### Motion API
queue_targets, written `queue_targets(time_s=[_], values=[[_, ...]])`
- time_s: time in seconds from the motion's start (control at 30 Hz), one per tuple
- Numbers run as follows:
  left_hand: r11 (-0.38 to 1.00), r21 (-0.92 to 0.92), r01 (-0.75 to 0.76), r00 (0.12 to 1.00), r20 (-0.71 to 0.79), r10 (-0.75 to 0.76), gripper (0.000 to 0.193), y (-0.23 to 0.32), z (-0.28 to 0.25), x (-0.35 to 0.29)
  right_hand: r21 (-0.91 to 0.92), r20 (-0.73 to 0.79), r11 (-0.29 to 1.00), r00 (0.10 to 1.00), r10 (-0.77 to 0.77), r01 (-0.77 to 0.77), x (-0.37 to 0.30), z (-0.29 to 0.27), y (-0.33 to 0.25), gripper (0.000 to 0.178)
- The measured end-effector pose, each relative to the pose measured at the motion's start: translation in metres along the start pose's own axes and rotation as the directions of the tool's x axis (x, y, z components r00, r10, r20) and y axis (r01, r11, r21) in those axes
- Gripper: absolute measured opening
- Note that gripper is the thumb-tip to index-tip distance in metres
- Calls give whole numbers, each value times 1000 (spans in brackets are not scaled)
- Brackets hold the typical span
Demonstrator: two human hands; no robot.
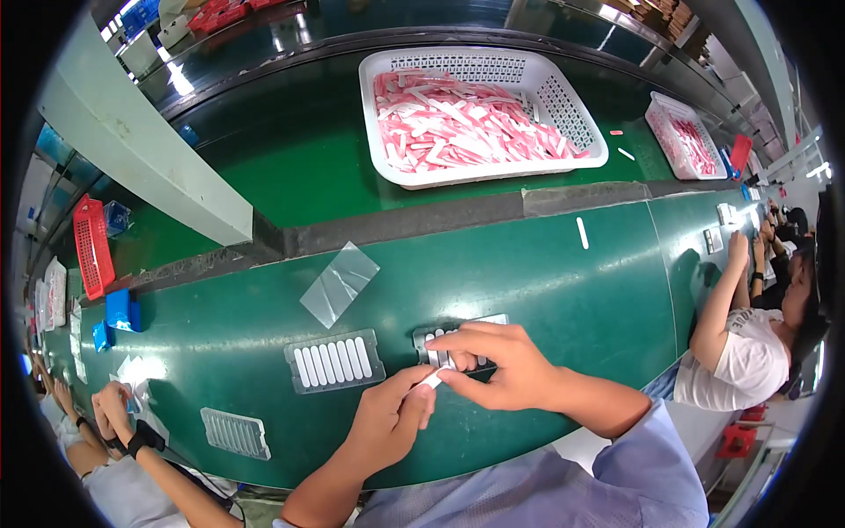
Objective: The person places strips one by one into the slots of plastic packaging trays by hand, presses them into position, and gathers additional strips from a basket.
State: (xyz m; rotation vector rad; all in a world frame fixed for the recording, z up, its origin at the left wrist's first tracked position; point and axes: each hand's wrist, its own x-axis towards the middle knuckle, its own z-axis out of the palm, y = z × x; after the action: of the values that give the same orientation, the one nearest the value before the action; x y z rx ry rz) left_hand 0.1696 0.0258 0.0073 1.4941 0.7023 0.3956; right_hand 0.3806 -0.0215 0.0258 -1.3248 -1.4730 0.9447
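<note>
Green worktable (pixel 563 273): right of one strip-filled tray (pixel 378 359), left hand (pixel 387 414) and right hand (pixel 500 365) apparently pinch one white piece (pixel 432 379); left of it, one ridged tray (pixel 236 433); behind, one clear bag (pixel 341 284).

Bench (pixel 563 282) under left hand (pixel 392 414) looks smooth, glossy; tray (pixel 378 363) just left of that hand, shiny clear plastic; sheet (pixel 341 284) beyond it, creased glossy film; basket (pixel 493 173) beyond right hand (pixel 495 363), smooth plastic.
</note>
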Motion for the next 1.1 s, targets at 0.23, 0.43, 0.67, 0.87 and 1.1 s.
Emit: queue_targets(time_s=[0.23,0.43,0.67,0.87,1.1], values=[[782,-599,171,970,241,-28,26,-16,-6,-2,67,110,964,959,-262,256,-2,5,0,27],[561,-717,414,877,479,-35,27,-13,-12,1,164,236,983,965,-116,78,9,0,2,16],[776,-528,345,928,316,-197,33,0,-6,0,88,237,986,965,116,-140,9,-8,-5,7],[729,-552,404,904,365,-225,34,-4,-15,4,-223,-107,940,952,-287,259,0,7,4,13],[638,-711,297,942,326,-76,31,-24,-12,0,-94,-23,949,952,-304,301,-4,1,0,35]])
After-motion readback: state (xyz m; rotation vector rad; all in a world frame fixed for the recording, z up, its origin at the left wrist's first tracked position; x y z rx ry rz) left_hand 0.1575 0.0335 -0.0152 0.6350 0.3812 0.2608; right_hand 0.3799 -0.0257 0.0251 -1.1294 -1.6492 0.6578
